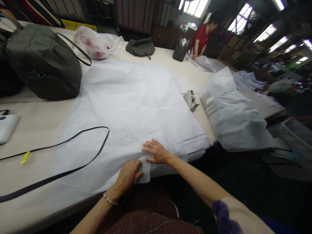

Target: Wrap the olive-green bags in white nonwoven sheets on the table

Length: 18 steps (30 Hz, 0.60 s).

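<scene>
Our left hand (128, 175) presses flat, fingers spread, on the white sheet (131, 107) at the table (36, 123) edge; right hand (156, 152) just beyond, also open. Thin, soft, probably tear-prone: best pinched at its near hem.

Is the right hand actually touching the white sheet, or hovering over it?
Touching. The head view shows the right hand lying flat, fingers spread, on the white sheet near the table's front edge, with no gap under the palm. The left hand presses the same sheet beside it.
</scene>
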Motion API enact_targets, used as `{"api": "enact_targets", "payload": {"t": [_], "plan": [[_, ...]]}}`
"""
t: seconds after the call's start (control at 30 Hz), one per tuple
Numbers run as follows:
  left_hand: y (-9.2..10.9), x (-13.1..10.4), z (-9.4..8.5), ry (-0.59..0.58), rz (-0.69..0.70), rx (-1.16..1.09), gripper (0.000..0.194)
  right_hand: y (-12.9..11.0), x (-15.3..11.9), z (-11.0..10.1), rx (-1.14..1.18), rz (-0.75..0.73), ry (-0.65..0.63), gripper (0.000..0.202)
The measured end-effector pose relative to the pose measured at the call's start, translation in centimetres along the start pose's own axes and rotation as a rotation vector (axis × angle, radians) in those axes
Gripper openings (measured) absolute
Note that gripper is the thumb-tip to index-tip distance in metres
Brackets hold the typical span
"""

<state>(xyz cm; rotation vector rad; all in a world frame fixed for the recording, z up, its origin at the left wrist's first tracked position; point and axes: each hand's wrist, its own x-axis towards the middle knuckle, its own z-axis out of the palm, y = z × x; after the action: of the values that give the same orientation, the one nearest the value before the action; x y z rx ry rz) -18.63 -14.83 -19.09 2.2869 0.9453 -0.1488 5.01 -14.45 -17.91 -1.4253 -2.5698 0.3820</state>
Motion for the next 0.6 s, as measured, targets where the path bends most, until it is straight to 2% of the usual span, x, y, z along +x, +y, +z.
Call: {"api": "enact_targets", "payload": {"t": [0.1, 0.23, 0.3, 0.37, 0.5, 0.6], "plan": [[0.4, 0.5, -0.1, 0.033, -0.109, -0.016, 0.021, 0.0, -0.8, -1.2, -0.044, 0.015, -0.019, 0.018], [0.9, 1.2, -0.2, 0.047, -0.221, -0.024, 0.02, 0.8, 0.7, -1.8, -0.09, 0.043, 0.068, 0.022], [1.2, 1.5, 0.0, 0.046, -0.272, -0.005, 0.023, 0.7, 1.6, -1.4, -0.088, -0.033, 0.074, 0.027], [1.8, 1.6, 0.2, 0.044, -0.318, 0.029, 0.028, 0.4, 1.6, -0.5, -0.112, -0.151, 0.019, 0.031], [3.6, 1.6, 0.5, 0.051, -0.406, 0.119, 0.049, 0.8, -1.8, 1.2, -0.142, -0.351, -0.102, 0.02], [4.7, 1.3, 0.8, 0.093, -0.44, 0.205, 0.056, 4.1, -5.7, 0.9, -0.043, -0.381, -0.162, 0.023]]}}
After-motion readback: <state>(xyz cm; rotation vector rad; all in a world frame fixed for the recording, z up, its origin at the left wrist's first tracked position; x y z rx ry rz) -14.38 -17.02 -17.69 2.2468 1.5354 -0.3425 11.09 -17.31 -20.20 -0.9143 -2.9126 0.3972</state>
